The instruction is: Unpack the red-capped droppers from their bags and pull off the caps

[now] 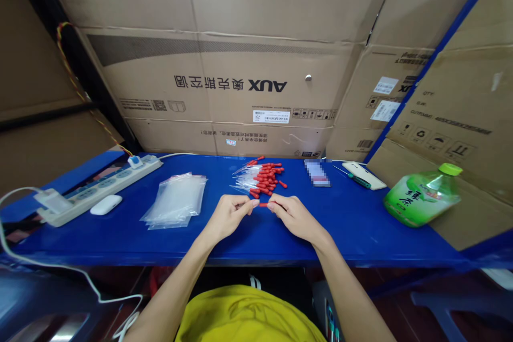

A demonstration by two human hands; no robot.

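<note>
My left hand (234, 215) and my right hand (294, 215) meet over the near middle of the blue table, both closed in a pinch. Between their fingertips a short red part of a dropper (263, 204) shows; the rest of it is hidden by my fingers. Just beyond my hands lies a loose pile of droppers (260, 176), clear thin tubes pointing left and red rubber bulbs mostly to the right. To the left of the pile, a stack of clear zip bags (176, 200) lies flat.
A white power strip (100, 189) with a plugged-in charger (54, 200) and a white earbud case (106, 204) sit at left. At right are a pixelated flat object (317, 172), a green-handled screwdriver (358, 180), a pale phone (364, 175) and a green tea bottle (422, 197). Cardboard (240, 0) walls the back.
</note>
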